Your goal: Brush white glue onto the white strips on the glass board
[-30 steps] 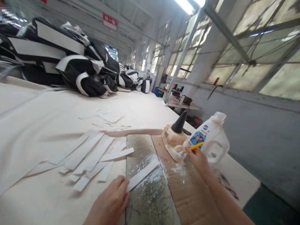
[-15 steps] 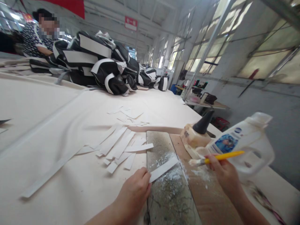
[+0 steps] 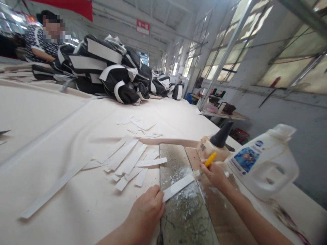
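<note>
A flat, narrow white strip [image 3: 178, 186] lies slantwise on a grimy, glue-flecked glass plate [image 3: 184, 214] set into the cloth-covered tabletop [image 3: 63, 136]. The left hand [image 3: 146, 212] pins its near end; the right hand [image 3: 216, 175] grips a yellow-handled brush [image 3: 207, 162], bristles touching the strip's far end.

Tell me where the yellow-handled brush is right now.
In the head view, the yellow-handled brush is in the right hand, its tip at the far end of the white strip that the left hand pins.

yellow brush [image 3: 209, 160], white strip [image 3: 178, 186]
</note>
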The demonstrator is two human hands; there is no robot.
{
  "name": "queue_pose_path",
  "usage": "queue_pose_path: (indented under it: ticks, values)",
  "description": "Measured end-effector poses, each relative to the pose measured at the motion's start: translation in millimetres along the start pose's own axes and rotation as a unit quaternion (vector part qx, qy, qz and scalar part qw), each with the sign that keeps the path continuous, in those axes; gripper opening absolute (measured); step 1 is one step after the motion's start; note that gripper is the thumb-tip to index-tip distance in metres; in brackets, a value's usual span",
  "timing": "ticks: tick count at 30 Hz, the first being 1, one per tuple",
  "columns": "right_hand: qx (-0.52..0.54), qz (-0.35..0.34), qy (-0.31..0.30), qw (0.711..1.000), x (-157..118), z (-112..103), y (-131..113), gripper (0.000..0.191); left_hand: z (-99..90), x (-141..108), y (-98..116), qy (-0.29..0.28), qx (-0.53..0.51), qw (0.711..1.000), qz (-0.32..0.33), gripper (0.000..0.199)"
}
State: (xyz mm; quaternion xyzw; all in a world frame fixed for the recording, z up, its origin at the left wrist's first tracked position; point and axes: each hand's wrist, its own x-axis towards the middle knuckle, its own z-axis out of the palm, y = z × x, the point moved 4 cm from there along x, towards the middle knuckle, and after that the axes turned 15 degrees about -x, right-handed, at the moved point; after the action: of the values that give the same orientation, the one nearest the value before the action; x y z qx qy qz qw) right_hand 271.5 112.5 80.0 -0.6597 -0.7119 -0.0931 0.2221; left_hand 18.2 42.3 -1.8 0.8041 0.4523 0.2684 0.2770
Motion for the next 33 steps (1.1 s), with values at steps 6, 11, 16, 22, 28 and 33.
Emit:
queue_pose_path:
  ticks: [6,11,16,22,28,33]
  values:
    - [0.066,-0.081,0.071,0.992,-15,-20,-49,0.027,0.4,-1,0,-0.002,0.008,1.000,0.005,0.017]
    - [0.015,-0.119,0.195,0.974,-14,-31,-52,0.024,0.6,-1,0,0.002,0.012,1.000,0.012,0.017]
    - [0.092,-0.082,0.142,0.982,-27,-29,-59,0.023,1.1,-1,2,0.001,0.013,1.000,0.022,0.019]
    - [0.134,-0.096,-0.107,0.981,-35,23,-62,0.023,-0.3,-1,6,0.010,0.037,0.999,0.035,0.018]
    - [0.019,-0.022,0.004,1.000,9,-10,-2,0.026,-0.3,-1,2,0.054,0.048,0.996,0.057,0.018]
    - [0.135,-0.174,-0.044,0.974,-3,-27,-70,0.026,-14.6,-3,3,0.152,0.071,0.971,0.168,0.024]
